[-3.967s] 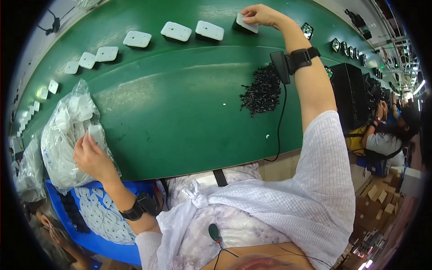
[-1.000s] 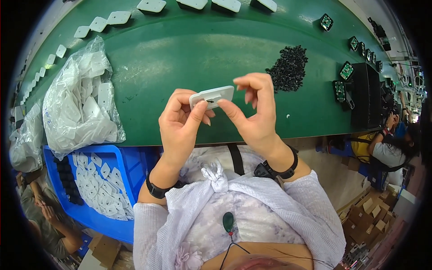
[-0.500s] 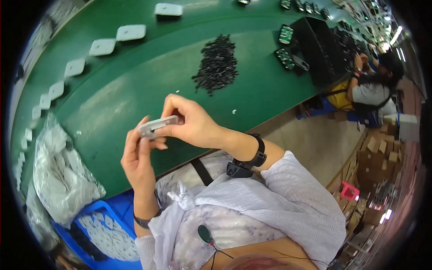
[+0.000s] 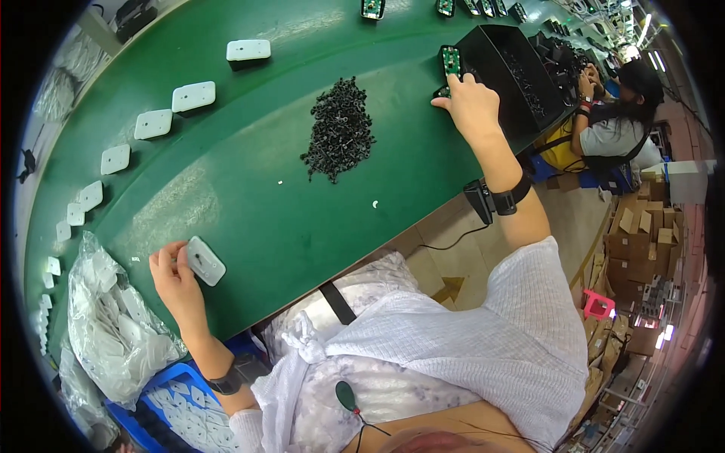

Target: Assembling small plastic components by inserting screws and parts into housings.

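Observation:
At the left of the table, my left hand [image 4: 174, 278] has its curved fingertips on the edge of a pale, rounded plastic cover [image 4: 205, 261]. A dark spot shows on the cover's upper face. My right hand [image 4: 474, 107] is stretched far forward, with thumb and index finger apart around a small black-cased circuit board unit [image 4: 443, 92] that it partly hides. Just beyond it lies another green circuit board unit [image 4: 451, 60]. Between my hands sits a pile of small black parts [image 4: 340, 128].
A black bin [image 4: 489, 45] stands beside my right hand. White-topped housings [image 4: 193, 97] form a curved row at the left. A plastic bag of white pieces [image 4: 109, 325] and a blue crate [image 4: 143, 426] are at the lower left. Another person [image 4: 619, 128] sits at far right.
My hands have parted. My left hand has lowered the pale cover toward the table at the left; my right hand has let go of it and reached out to the circuit board unit.

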